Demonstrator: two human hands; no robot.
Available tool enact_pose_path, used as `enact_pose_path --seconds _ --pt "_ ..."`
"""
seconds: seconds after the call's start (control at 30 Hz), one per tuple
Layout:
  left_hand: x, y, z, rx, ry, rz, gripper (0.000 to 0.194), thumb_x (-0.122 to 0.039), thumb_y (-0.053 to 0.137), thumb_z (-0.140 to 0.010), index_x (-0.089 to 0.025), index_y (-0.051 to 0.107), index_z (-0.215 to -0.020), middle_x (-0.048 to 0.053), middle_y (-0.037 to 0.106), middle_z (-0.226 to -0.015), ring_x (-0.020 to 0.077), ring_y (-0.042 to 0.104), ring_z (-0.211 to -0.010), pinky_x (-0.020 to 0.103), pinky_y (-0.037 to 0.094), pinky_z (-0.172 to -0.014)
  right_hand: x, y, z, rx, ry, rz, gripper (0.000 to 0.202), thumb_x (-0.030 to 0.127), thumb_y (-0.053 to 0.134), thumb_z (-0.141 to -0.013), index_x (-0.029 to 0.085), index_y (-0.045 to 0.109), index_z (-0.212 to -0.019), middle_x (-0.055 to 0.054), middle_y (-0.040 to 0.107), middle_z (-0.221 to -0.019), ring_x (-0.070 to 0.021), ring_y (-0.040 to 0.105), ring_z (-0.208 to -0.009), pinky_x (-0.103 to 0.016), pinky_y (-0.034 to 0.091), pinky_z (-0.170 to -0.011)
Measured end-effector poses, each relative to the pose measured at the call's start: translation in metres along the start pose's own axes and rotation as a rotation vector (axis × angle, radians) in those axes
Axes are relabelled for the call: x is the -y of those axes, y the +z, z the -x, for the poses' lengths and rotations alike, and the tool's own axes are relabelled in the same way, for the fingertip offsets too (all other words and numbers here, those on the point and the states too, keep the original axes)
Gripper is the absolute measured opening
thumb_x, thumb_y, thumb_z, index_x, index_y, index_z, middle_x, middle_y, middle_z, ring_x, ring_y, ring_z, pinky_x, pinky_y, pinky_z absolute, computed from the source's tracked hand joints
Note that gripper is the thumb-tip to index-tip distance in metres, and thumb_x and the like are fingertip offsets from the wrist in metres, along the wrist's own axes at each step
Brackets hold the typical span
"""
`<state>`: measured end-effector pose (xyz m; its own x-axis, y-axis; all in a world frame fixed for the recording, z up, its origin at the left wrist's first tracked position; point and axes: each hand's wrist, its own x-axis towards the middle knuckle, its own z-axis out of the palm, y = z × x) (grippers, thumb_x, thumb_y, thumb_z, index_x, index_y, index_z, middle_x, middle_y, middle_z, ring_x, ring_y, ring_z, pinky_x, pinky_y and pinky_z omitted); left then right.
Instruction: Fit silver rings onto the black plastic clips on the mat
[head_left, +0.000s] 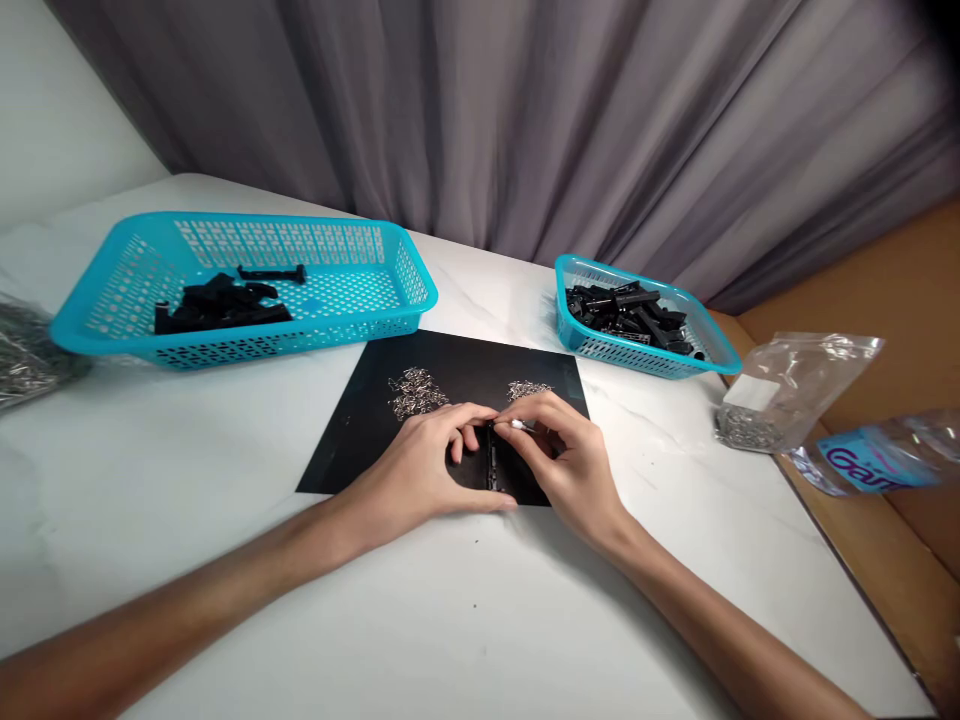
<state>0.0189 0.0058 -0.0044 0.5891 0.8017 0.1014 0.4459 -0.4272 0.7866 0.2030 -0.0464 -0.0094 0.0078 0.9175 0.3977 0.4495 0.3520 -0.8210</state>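
When seen in the head view, holds a narrow black part [492,468] over the black sheet [472,361], with left hand [424,462] spanning its length, thumb at the near end; pinches a small white item [518,425] in right hand [581,465], beside the far end; looks light, stiff, perhaps slightly slippery, maybe fragile at thin details; needs gentle hold by both ends.

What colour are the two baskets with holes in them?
Both the left basket and the right basket are bright blue, clear in the head view.
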Motion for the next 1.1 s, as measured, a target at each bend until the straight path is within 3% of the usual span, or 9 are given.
enact_pose_path --seconds 0.47,0.73,0.9,1.1 --pt "-0.001 0.0 0.0 -0.02 0.025 -0.011 0.065 -0.044 0.092 -0.057 -0.021 0.07 -0.113 -0.002 0.062 -0.081 0.0163 0.057 -0.07 0.03 0.052 -0.067 -0.008 0.008 0.01 -0.022 -0.099 0.342 0.015 0.021 0.055 -0.1 0.022 0.07 -0.101 -0.007 0.07 -0.103 -0.0176 0.068 -0.079 -0.032 0.053 -0.063" --pt "-0.002 -0.001 0.0 0.002 0.012 0.005 0.061 -0.042 0.092 -0.058 -0.021 0.071 -0.112 -0.002 0.061 -0.079 0.0166 0.057 -0.07 0.029 0.05 -0.065 -0.015 0.01 0.017 -0.006 -0.207 0.377 0.03 0.011 0.047 -0.1 0.021 0.074 -0.109 -0.008 0.074 -0.108 -0.0208 0.073 -0.091 -0.037 0.059 -0.075" --pt "-0.002 -0.002 -0.001 -0.009 0.002 0.01 0.062 -0.044 0.091 -0.056 -0.02 0.071 -0.109 -0.002 0.062 -0.077 0.0166 0.057 -0.069 0.029 0.051 -0.065 -0.005 0.001 0.012 0.065 -0.088 0.228 0.031 0.011 0.053 -0.096 0.025 0.076 -0.112 -0.006 0.074 -0.113 -0.0219 0.072 -0.097 -0.038 0.058 -0.082" --pt "0.0 -0.002 -0.001 -0.025 0.012 -0.016 0.069 -0.049 0.092 -0.054 -0.02 0.07 -0.113 -0.002 0.064 -0.08 0.0161 0.059 -0.068 0.03 0.053 -0.066 0.004 -0.011 -0.005 0.063 0.145 -0.091 0.019 0.031 0.063 -0.097 0.025 0.08 -0.102 -0.006 0.075 -0.103 -0.0223 0.068 -0.097 -0.034 0.053 -0.079"
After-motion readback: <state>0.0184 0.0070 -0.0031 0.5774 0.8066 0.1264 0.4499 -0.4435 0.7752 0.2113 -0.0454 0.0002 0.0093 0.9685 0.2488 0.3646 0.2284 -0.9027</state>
